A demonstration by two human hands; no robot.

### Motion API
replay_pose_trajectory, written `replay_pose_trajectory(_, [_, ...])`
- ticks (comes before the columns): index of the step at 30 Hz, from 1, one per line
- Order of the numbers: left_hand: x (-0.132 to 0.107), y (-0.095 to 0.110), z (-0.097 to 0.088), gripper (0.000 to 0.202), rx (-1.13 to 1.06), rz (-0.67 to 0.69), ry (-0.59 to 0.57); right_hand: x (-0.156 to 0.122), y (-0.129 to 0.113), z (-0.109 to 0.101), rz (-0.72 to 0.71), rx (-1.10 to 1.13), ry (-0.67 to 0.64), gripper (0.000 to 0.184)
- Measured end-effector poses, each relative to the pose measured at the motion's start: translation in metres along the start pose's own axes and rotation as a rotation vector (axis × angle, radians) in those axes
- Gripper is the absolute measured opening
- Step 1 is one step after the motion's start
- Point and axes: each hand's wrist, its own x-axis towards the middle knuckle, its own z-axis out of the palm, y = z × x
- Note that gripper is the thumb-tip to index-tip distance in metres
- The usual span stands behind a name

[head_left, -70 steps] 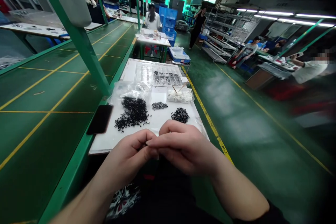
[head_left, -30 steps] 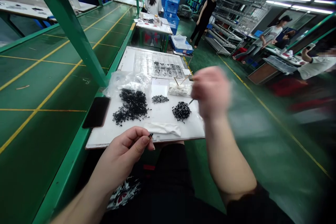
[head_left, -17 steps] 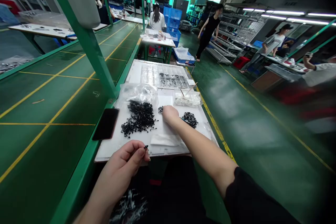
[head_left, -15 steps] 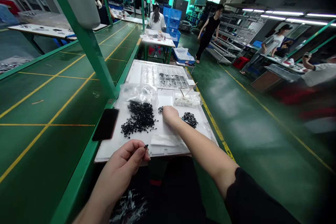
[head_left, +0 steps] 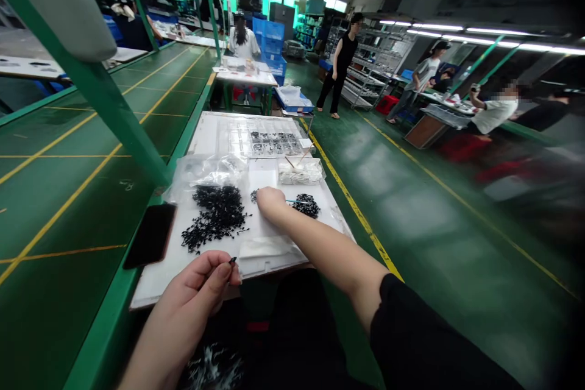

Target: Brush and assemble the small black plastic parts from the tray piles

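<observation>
The left hand (head_left: 185, 295) is clenched at the near edge of the board, thumb and forefinger pinching a small black plastic part (head_left: 233, 261) at their tips. The right arm reaches forward, and the right hand (head_left: 269, 204) is curled closed just beside a small scattered patch of black parts (head_left: 253, 196). A thin pick with a bluish shaft (head_left: 297, 201) sticks out of that fist toward a round heap of black parts (head_left: 307, 205); it seems to be gripped, though the fingers hide most of the hold and the tip is too small to make out.

All of this lies on a white rectangular board (head_left: 158, 283) set on a green tabletop (head_left: 68, 195). A larger sprawling heap of black parts (head_left: 212, 216) lies left of the right hand, and a folded white cloth (head_left: 262, 248) lies near the board's front edge. Farther along are a crumpled clear plastic bag (head_left: 205, 170), a clear bag of white parts (head_left: 299, 172) and a clear compartment tray (head_left: 262, 143) holding black parts in rows. A black smartphone (head_left: 150, 236) lies beside the board's left edge. Co-workers (head_left: 491, 113) stand and sit at benches in the distance.
</observation>
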Motion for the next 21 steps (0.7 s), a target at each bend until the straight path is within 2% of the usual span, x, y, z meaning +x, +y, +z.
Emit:
replay_pose_trajectory(5, [0.002,-0.002,-0.002,0.043,-0.096,-0.111,0.020,-0.033,-0.006,-0.019,-0.085,-0.041,0.128,0.023])
replay_pose_trajectory(7, [0.004,-0.001,0.002,0.043,-0.111,-0.115,0.017,-0.056,-0.006,-0.032,-0.140,-0.036,0.219,0.019])
replay_pose_trajectory(11, [0.005,0.004,0.015,0.045,-0.125,-0.108,0.033,-0.118,0.005,-0.050,-0.276,0.021,0.398,0.026])
replay_pose_trajectory(13, [0.000,0.007,0.021,0.042,-0.096,-0.060,0.014,-0.151,0.013,-0.051,-0.389,0.209,0.517,0.020])
replay_pose_trajectory(15, [-0.008,0.013,0.027,0.037,-0.025,0.015,-0.045,-0.181,0.022,-0.047,-0.521,0.566,0.617,0.010])
replay_pose_trajectory(17, [-0.016,0.020,0.032,0.031,0.082,0.091,-0.124,-0.204,0.030,-0.043,-0.601,0.900,0.607,0.007])
replay_pose_trajectory(18, [-0.020,0.024,0.035,0.029,0.133,0.129,-0.157,-0.212,0.033,-0.042,-0.616,0.990,0.575,0.008])
replay_pose_trajectory(21, [-0.026,0.032,0.040,0.024,0.243,0.233,-0.219,-0.228,0.039,-0.041,-0.655,1.051,0.492,0.013])
